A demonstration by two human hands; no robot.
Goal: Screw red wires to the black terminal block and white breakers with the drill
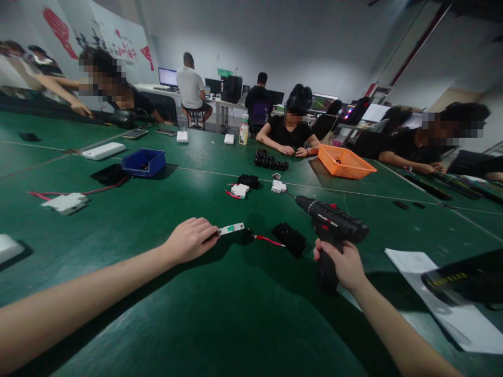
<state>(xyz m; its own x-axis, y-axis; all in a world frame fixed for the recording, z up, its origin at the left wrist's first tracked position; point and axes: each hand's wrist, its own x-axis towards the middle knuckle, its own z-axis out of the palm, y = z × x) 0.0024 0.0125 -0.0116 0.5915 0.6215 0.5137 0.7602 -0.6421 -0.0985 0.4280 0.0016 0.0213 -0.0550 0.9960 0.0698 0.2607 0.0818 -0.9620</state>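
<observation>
My left hand [191, 239] is closed in a pinch on one end of a small white circuit strip [231, 229], held just above the green table [165, 293]. A red wire [268, 240] runs from near the strip's far end to a black part [290, 239] lying on the table. My right hand [341, 263] is wrapped round the handle of a black and red cordless drill [332, 222], whose bit points left and away, above the black part.
Further out lie small white and black parts [240, 189], a blue bin [143, 161], an orange basket [343, 161] and a white unit with red wires [66, 202]. Paper sheets [440, 298] lie at my right. Several people sit round the table.
</observation>
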